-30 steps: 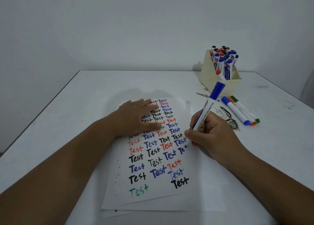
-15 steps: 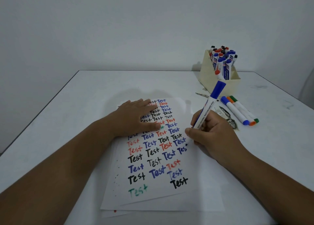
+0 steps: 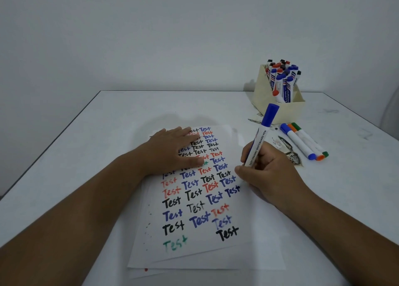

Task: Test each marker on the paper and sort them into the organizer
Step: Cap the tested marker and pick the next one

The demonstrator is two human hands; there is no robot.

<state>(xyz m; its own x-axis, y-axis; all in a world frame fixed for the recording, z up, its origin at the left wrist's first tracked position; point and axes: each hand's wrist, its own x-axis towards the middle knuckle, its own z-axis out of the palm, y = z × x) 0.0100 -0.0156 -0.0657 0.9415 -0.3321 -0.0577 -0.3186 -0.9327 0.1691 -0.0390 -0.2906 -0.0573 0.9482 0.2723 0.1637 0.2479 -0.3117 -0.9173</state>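
I see the blue "Test" now finished; my right hand (image 3: 267, 173) grips the marker (image 3: 260, 139), left hand (image 3: 172, 150) flat on the paper (image 3: 194, 253). Organizer (image 3: 280, 111) next, I judge.

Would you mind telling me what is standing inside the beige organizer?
The beige organizer holds a crowd of upright markers with blue, red and black ends. Its front wall hides their lower parts, so the floor and any dividers cannot be seen.

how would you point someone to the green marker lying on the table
Find the beige organizer box at the white table's far right. Three capped white-barrelled markers lie side by side just in front of it. The green-capped marker is the farthest right, beside the orange-capped marker.
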